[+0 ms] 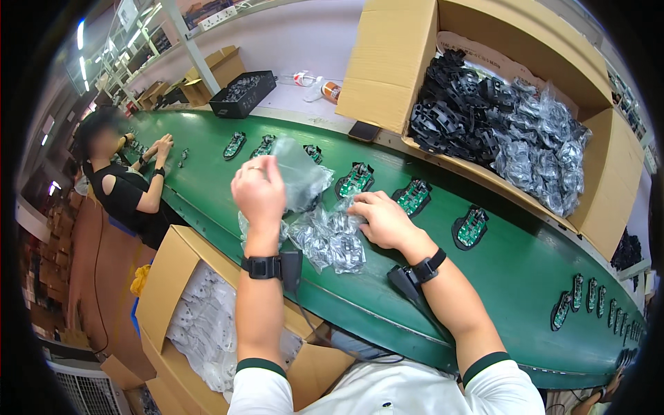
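Note:
My left hand (pixel 258 190) is raised above the green conveyor belt (pixel 526 270) and grips a clear plastic bag (pixel 299 171) that hangs from its fingers. My right hand (pixel 382 220) lies on a pile of small clear bags holding black parts (pixel 330 238), fingers pressed on the pile's right side. Both wrists wear black straps. Black trays with green circuit boards (pixel 414 196) lie in a row just beyond my hands.
A large cardboard box of black plastic parts and bagged parts (pixel 498 117) stands behind the belt at right. Another cardboard box with white bags (pixel 200 325) sits below left. A person in black (pixel 124 187) works at the belt's far left. A black bin (pixel 242 93) stands far back.

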Demonstrator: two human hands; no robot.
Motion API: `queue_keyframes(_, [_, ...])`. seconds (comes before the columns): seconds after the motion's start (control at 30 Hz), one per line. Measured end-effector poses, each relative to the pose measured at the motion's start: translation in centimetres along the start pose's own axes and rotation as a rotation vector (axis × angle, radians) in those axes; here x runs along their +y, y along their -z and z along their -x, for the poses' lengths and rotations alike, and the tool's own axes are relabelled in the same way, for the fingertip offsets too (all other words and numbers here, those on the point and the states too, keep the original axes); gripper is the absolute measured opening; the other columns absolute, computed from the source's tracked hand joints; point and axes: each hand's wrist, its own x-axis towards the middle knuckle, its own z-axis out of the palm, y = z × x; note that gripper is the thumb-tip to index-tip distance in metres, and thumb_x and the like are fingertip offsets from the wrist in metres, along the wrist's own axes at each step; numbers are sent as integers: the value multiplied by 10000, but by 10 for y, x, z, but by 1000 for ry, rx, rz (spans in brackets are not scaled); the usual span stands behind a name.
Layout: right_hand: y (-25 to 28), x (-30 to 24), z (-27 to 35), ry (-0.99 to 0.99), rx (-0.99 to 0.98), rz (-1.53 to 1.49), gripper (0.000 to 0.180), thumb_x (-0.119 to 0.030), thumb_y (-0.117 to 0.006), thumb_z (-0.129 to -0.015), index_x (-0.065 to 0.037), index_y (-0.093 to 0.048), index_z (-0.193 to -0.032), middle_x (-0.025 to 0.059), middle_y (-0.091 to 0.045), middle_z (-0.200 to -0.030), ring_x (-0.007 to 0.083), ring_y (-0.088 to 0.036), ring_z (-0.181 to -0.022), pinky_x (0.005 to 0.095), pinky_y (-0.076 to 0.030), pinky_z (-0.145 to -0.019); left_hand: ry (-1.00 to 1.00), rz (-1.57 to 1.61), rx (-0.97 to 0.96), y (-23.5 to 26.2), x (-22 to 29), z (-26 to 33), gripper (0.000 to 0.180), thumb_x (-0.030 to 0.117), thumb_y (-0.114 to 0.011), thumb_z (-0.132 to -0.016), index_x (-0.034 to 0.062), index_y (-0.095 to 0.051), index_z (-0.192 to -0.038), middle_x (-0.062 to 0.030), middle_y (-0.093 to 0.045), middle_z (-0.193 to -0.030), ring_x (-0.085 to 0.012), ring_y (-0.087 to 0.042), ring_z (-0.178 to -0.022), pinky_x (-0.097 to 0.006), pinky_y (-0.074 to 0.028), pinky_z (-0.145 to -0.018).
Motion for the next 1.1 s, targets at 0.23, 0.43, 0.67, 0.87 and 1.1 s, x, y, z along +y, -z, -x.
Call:
queue_keyframes(0.23, [1,21,1,94,180,-152,166,-118,-736,-810,-67,-715,-967,111,-708,-976,329,-666,-938,453,-533,-844,206,608,83,10,-4,10,286,5,-553,-987,12,-545,-1273,-97,-690,-999,-169,-673,-876,-298,-547,-786])
queue_keyframes(0.43, [17,27,-3,-240,384,-1189,202,-229,-572,-1053,-29,-587,-1024,-22,-629,-851,45,-562,-717,230,-464,-616,135,764,-700,17,32,19,294,166,-727,-873,22,-743,-1129,-36,-709,-761,-66,-590,-640,-254,-498,-601])
queue_keyframes(0.67, [14,6,-1,-367,313,-1106,190,-227,-533,-1059,-41,-568,-1052,-3,-642,-805,81,-596,-627,244,-488,-574,189,882,-834,-7,48,59,312,297,-707,-949,21,-749,-1089,21,-534,-607,-69,-449,-593,-273,-433,-561])
queue_keyframes(0.87, [22,13,8,-463,-69,-635,226,-220,-618,-974,0,-650,-929,97,-738,-850,162,-698,-668,319,-540,-641,324,638,-789,-12,14,46,284,300,-630,-990,62,-765,-1064,-5,-520,-569,-69,-454,-560,-282,-405,-537])
queue_keyframes(1.1, [36,11,18,-234,-44,-289,325,-288,-745,-857,-17,-690,-1030,142,-739,-931,304,-715,-852,409,-561,-781,-55,-138,-1147,26,24,-45,440,488,-516,-1002,154,-739,-1181,-218,-711,-904,-383,-693,-864,-428,-545,-820])
